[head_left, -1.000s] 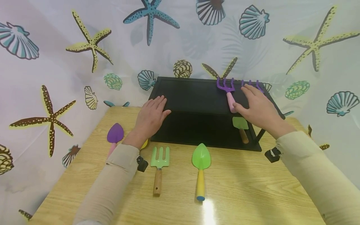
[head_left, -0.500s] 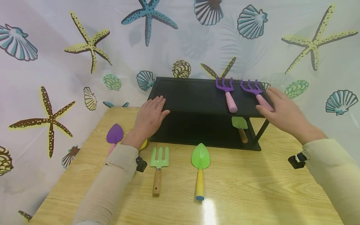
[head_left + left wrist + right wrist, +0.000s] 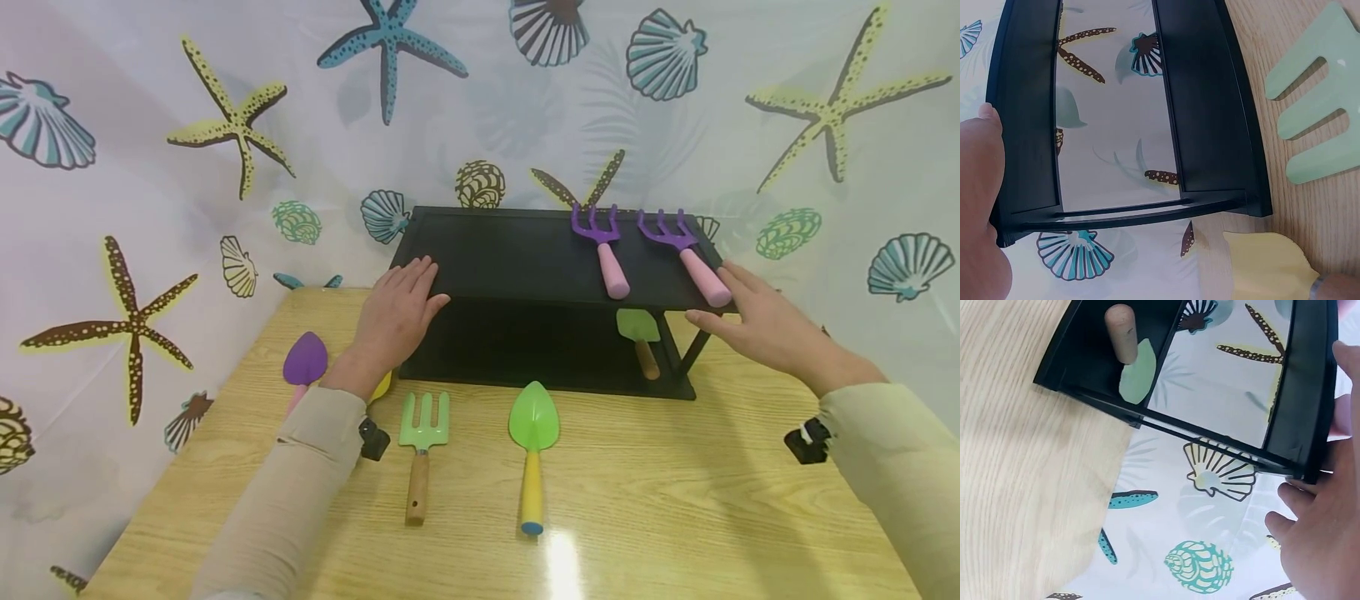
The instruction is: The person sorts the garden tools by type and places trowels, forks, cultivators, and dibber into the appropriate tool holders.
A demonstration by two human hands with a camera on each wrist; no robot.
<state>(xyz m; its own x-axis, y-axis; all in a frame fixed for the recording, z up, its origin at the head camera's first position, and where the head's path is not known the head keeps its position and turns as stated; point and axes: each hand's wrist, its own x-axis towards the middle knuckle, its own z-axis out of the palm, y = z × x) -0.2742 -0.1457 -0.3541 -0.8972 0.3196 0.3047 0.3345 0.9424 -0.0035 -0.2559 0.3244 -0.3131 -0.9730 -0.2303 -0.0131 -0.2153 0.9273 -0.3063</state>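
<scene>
A black two-tier shelf [image 3: 487, 254] stands at the back of the table. My left hand [image 3: 395, 312] rests on its top at the left front corner, fingers extended. At the right front corner my right hand [image 3: 772, 329] touches the edge, thumb at the front and some fingertips past the side [image 3: 1325, 519]. Just beside it on the top lies a purple hand rake with a pink handle [image 3: 703, 275]. A matching purple rake [image 3: 613, 271] lies to its left. On the lower tier lies a small green trowel with a wooden handle [image 3: 647, 358].
On the wooden table [image 3: 637, 500] in front lie a light green hand fork [image 3: 418, 479] and a green trowel with a yellow handle [image 3: 532, 483]. A purple trowel [image 3: 305, 358] and a yellow trowel [image 3: 1266, 265] lie at the left, partly behind my arm. A patterned cloth [image 3: 480, 100] hangs behind.
My right hand has moved right and down from between the two rakes to the shelf's right corner, uncovering the right rake. My left hand has stayed in place.
</scene>
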